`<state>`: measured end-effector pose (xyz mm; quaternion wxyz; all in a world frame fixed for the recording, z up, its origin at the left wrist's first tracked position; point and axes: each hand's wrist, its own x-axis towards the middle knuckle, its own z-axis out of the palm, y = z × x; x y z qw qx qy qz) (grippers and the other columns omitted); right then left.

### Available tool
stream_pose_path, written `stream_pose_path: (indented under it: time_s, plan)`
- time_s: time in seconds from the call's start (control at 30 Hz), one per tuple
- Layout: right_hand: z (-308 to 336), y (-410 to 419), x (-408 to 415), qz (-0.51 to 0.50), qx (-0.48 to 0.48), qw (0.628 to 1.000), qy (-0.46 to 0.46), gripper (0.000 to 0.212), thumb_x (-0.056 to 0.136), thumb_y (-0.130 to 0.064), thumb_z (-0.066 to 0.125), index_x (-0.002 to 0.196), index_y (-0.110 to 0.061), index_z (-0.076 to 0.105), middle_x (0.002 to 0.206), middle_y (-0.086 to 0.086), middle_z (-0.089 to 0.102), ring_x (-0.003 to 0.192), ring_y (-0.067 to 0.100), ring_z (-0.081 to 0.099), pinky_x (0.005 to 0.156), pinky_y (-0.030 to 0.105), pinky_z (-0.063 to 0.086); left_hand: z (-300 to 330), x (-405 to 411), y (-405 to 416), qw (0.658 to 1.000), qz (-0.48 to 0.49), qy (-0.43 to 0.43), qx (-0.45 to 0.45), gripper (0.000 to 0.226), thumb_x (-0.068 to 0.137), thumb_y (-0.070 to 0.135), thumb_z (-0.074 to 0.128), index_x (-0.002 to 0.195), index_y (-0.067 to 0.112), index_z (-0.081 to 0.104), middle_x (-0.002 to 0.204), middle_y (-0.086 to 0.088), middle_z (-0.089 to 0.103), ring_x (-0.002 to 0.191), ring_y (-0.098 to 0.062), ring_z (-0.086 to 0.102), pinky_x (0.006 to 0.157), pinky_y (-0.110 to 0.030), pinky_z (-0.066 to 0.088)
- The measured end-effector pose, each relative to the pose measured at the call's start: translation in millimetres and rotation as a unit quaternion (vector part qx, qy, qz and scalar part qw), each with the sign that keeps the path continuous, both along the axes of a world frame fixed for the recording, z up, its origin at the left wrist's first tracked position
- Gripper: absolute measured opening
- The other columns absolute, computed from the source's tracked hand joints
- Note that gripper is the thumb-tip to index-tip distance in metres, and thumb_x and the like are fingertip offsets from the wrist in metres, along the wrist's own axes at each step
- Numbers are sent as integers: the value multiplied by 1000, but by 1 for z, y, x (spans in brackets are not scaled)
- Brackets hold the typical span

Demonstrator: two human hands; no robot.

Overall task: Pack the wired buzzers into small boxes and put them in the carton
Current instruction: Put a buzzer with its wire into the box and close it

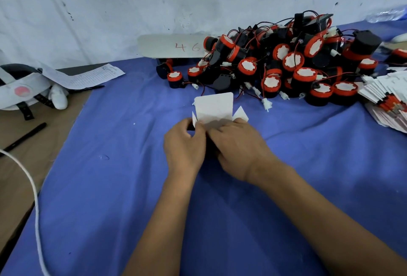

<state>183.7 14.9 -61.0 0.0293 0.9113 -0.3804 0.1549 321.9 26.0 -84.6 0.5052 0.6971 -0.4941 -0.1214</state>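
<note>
Red "46" on white board point(169, 45) behind buzzer pile point(286, 62).

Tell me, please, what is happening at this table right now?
A person is packing buzzers. Both hands, the left hand and the right hand, hold a small white box over the blue cloth, its top flap and side flaps open. Whether a buzzer is inside is hidden by the hands. A big pile of red and black buzzers waits behind, with a stack of flat boxes at the right.
</note>
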Motion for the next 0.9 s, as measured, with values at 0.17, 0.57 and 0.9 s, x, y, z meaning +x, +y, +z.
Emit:
stream_pose_path:
  time_s: [0.17,0.57,0.9]
  plan:
    - [-2,3,-1,-79,-62,993,-62,23,99,-27,44,102,-23,67,90,-2,75,88,22,62,102,33,33,0,-9,-1,998,-27,49,-14,27,98,9,50,71,12,53,59,7,47,53,-5,39,48,-16,34]
    - [-8,-12,-28,1,-17,981,-195,11,95,-27,65,95,-20,74,87,-10,75,78,14,64,99,30,39,3,-24,-2,997,-39,67,-4,29,97,16,56,71,27,54,62,15,61,56,-4,52,50,-13,38]
    - [25,-82,-104,-303,1,882,-361,15,95,-21,63,103,-13,74,97,1,73,100,24,65,82,34,51,29,-57,-15,987,41,-153,-10,42,92,47,66,123,18,58,117,0,59,100,-23,59,73,-32,38]
